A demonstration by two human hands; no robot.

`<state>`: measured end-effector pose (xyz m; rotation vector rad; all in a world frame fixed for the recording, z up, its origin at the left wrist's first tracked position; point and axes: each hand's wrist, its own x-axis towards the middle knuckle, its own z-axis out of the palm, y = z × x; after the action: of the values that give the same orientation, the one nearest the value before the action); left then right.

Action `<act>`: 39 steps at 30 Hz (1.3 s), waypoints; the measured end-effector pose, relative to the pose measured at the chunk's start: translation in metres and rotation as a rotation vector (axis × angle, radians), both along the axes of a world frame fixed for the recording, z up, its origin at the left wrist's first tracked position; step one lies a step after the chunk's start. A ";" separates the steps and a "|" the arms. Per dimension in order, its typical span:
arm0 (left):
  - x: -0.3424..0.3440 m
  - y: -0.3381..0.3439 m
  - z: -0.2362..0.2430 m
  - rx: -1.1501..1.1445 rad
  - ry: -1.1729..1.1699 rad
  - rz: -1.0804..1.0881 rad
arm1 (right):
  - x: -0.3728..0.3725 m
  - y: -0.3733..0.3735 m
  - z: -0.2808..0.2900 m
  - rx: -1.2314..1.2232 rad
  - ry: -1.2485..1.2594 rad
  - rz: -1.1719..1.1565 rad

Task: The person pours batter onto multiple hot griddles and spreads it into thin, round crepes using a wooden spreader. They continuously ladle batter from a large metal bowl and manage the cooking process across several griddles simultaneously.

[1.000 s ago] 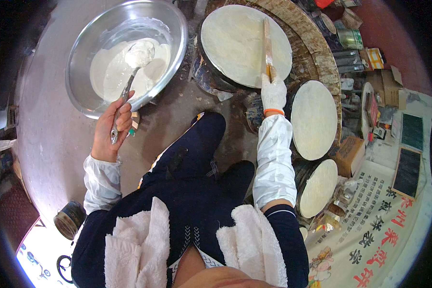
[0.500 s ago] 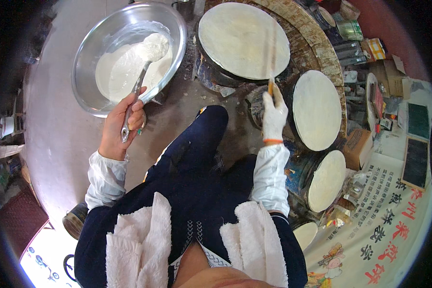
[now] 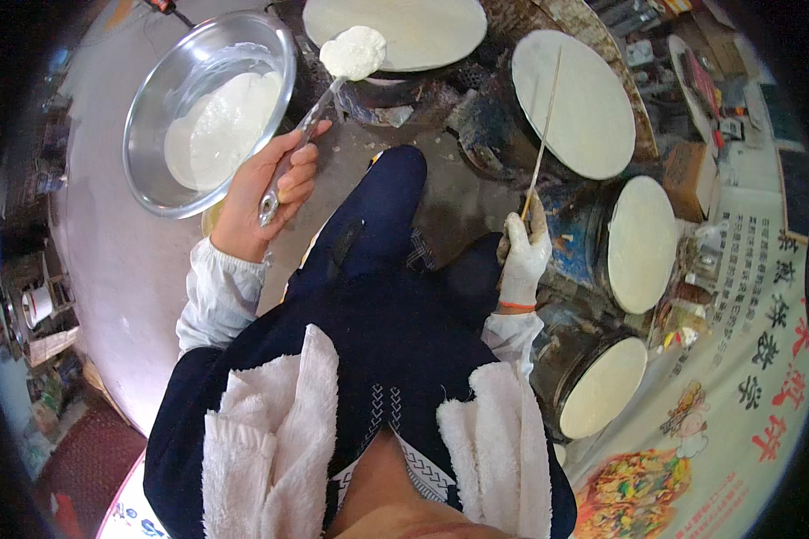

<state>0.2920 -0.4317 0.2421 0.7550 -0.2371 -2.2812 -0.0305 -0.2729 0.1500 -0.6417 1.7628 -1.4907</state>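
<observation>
Gripping a loaded ladle (image 3: 319, 110) beside the bowl (image 3: 160, 101) is the left hand (image 3: 253, 190); the gloved right hand (image 3: 525, 249) is grasping a stick (image 3: 547, 117) over a pale round (image 3: 591, 101). At least four rounds are seemingly lying spread; batter (image 3: 229, 126) is remaining in the bowl.

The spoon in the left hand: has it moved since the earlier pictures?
Yes. The spoon has moved to the right: before, its loaded end appeared over the metal basin; now that end is past the basin's right rim.
</observation>
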 end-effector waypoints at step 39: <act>-0.246 0.112 0.022 0.006 0.018 -1.187 | 0.071 0.250 -0.023 0.099 0.163 -0.825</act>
<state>0.0460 -0.3196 0.2641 0.6667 -0.8458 -3.3755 0.0409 -0.0233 0.1273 0.0559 2.3679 -1.8826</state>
